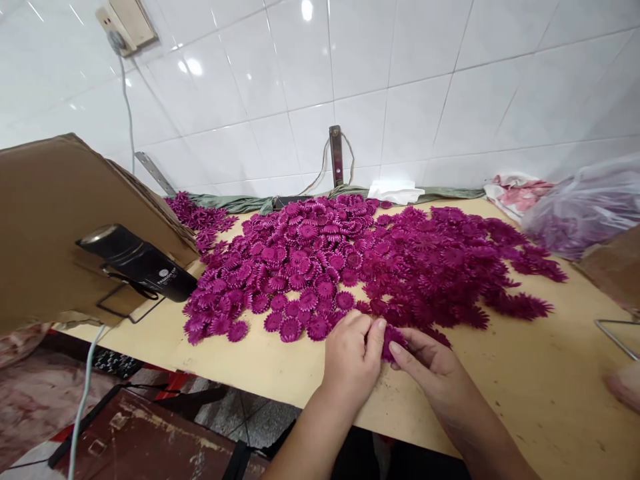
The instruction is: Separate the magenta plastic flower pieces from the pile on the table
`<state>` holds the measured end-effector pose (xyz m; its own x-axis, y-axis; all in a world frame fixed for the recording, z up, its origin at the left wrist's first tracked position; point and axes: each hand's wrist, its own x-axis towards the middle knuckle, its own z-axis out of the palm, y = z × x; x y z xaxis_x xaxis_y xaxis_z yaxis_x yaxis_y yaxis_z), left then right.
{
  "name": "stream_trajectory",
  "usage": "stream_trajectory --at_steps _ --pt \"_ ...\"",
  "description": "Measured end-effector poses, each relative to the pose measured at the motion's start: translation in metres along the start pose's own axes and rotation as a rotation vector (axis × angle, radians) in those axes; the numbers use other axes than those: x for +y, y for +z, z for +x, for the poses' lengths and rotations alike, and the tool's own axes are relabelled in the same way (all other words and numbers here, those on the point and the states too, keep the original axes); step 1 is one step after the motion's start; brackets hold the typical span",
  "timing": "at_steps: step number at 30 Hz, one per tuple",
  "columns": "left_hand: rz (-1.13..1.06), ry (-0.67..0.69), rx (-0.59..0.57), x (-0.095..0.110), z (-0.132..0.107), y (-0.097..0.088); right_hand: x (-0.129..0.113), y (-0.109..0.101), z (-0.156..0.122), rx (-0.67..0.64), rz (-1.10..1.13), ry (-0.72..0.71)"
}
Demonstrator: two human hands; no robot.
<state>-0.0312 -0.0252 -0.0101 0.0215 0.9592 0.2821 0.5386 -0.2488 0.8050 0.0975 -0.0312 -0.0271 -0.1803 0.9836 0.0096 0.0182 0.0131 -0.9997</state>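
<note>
Between my two hands, near the table's front edge, is a magenta artificial flower piece [393,341]. My left hand [353,347] pinches it from the left, the thumb against its side. From the right, my right hand [431,363] grips the same piece between thumb and fingers; part of it is hidden behind them. Just beyond lies a heap of round magenta flower pieces with curled, pale-edged petals [307,253]. A second heap of flatter, spread-petal flower pieces [435,267] lies to the right, touching the first.
A black bottle [145,263] leans by a cardboard box [65,220] at left. Another small magenta pile [197,217] is behind it. A clear plastic bag [585,207] and a red-white cloth [517,193] are at right. A blurred part of a person [625,387] shows at the right edge.
</note>
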Motion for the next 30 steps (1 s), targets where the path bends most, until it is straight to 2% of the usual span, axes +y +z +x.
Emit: stream_trajectory --at_steps 3,5,7,10,13,16,22,26,28,30 --pt "0.013 0.011 0.092 -0.003 -0.002 -0.001 0.004 0.0 0.002 0.082 -0.046 -0.042" --pt "-0.008 0.066 0.134 -0.004 -0.004 -0.003 0.004 0.001 0.004 0.122 -0.105 -0.064" --pt "-0.031 0.149 0.116 -0.004 -0.006 -0.005 0.003 0.002 0.006 0.164 -0.166 -0.082" --pt "-0.059 0.196 0.003 -0.001 -0.009 -0.006 0.003 0.002 0.006 0.217 -0.23 -0.103" --pt "-0.094 0.146 -0.072 0.002 -0.011 -0.002 0.004 0.001 0.006 0.228 -0.237 -0.095" --pt "-0.133 0.081 -0.094 0.003 -0.01 0.0 0.003 0.0 0.005 0.236 -0.193 -0.069" --pt "-0.248 -0.056 -0.015 0.003 -0.001 0.003 -0.003 0.002 0.004 0.133 -0.13 -0.098" --pt "-0.451 -0.186 -0.005 0.0 0.005 0.008 -0.008 0.002 0.002 0.07 -0.191 -0.115" --pt "-0.563 -0.253 0.061 -0.002 0.012 0.006 -0.012 0.001 -0.002 0.067 -0.245 -0.136" --pt "-0.65 -0.328 0.242 -0.005 0.025 -0.004 -0.014 0.001 -0.008 0.032 -0.3 -0.161"
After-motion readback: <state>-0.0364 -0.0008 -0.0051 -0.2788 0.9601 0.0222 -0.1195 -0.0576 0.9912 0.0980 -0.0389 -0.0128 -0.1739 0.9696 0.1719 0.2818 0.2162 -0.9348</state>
